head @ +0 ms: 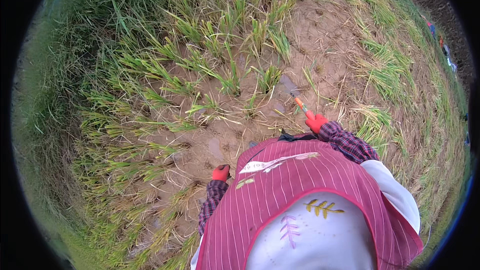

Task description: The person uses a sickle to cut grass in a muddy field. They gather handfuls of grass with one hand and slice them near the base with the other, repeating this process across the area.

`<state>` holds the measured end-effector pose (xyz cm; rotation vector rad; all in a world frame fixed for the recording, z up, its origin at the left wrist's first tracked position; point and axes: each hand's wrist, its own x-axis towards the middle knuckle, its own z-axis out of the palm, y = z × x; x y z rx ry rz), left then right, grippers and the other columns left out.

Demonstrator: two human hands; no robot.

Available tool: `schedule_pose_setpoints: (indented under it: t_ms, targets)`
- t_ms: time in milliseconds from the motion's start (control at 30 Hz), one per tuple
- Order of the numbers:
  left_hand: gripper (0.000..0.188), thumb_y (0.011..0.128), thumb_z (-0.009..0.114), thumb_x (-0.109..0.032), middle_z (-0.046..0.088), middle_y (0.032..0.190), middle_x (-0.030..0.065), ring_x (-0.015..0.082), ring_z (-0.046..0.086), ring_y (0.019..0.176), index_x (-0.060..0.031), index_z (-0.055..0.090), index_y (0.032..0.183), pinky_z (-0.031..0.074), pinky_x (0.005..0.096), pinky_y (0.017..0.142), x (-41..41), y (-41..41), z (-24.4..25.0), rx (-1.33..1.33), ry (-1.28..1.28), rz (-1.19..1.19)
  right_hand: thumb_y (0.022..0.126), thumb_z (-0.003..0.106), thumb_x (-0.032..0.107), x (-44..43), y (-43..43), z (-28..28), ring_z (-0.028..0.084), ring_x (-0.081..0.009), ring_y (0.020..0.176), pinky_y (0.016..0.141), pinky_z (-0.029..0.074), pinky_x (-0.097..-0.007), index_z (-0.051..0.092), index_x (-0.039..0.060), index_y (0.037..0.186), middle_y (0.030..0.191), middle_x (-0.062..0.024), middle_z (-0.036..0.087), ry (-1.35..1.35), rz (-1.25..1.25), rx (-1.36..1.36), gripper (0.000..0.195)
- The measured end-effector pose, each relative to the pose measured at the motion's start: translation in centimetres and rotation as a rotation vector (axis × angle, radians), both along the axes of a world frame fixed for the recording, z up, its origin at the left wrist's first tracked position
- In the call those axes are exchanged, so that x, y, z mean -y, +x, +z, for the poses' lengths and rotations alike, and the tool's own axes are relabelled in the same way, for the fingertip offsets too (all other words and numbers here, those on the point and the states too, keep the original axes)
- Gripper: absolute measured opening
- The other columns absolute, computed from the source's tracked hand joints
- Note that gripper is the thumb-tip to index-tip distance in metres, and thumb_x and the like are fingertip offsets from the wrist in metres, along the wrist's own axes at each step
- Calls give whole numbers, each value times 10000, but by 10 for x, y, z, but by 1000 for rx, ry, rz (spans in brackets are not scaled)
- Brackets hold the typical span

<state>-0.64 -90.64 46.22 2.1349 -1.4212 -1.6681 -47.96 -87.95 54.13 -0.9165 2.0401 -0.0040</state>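
Note:
My right hand (316,122), in a red glove, holds the orange handle of a hand tool (300,104); its dark shaft points up and left, and its blade cannot be made out. In front of it stands a short tuft of rice-like stalks (269,78) in the mud. My left hand (221,173), gloved in red with dark fingertips, hangs beside the striped maroon apron (277,165). Its fingers are curled, and whether they hold anything cannot be told. Plaid sleeve covers sit on both forearms.
Standing green and yellow stalks (150,120) grow in wet mud ahead and to the left. Cut stalks (378,71) lie in rows on the right. Denser grass (71,45) borders the far left. Small colourful items (448,58), indistinct, show at the far right edge.

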Motion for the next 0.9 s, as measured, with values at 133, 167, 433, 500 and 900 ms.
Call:
schedule_pose_setpoints:
  t_ms: [133,167,433,500,900]
  targets:
    - [297,788,615,-241,562,647,41,118,524,539,42,599,881,442,251,492,11,-22,11,-263,-12,36,734,463,501,3,3,4,491,-371,1035,874,397,-419,534,86,1127,1122,-244,490,25,15,77,576]
    - [292,788,616,-238,560,644,41,117,524,539,41,598,871,445,252,491,10,-21,10,-221,-35,45,762,441,451,1,4,0,495,-395,1005,852,401,-443,513,121,1128,1087,-264,486,-3,55,65,498]
    - [287,770,637,-243,553,616,46,116,521,519,35,599,832,458,257,478,15,-41,24,-163,-44,35,794,468,255,-23,-12,-42,508,-421,942,823,433,-458,514,160,1021,986,-276,471,-33,647,-77,251]
    - [281,769,635,-238,556,617,45,114,522,520,36,599,825,457,262,474,7,-34,22,-124,-32,12,788,482,229,-23,-11,-34,518,-418,929,810,442,-457,519,167,1015,971,-273,481,-32,649,-72,238]
    - [309,769,616,-270,577,626,50,112,529,547,34,616,820,427,263,506,-10,-24,-8,-119,-7,3,778,442,437,-8,-5,-10,493,-421,981,853,404,-448,533,188,1092,1043,-281,477,81,441,21,411]
